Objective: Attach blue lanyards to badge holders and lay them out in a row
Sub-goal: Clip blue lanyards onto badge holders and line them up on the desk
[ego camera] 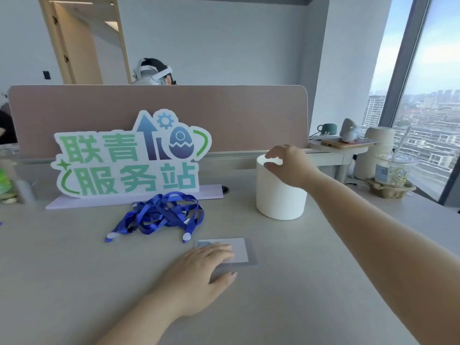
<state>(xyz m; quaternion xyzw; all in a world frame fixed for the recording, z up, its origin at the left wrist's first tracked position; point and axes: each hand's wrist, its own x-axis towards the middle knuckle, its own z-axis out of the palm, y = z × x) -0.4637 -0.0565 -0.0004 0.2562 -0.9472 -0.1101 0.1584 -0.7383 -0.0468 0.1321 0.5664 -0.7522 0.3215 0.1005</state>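
A tangle of blue lanyards [161, 214] lies on the grey table in front of a cut-out sign. A clear badge holder [242, 250] with a pale card inside lies flat to the right of the lanyards. My left hand [201, 272] rests palm down on its left part, fingers spread, pressing rather than gripping. My right hand [291, 165] reaches over the rim of a white cylindrical container [280, 195], fingers curled down at its top. Whether those fingers hold anything is hidden.
A green and blue cut-out sign [129, 155] stands on a lilac base before a pink desk divider [224, 113]. A person wearing a headset sits behind the divider. A plastic drink cup [393, 170] in a cardboard tray stands at the right by the window.
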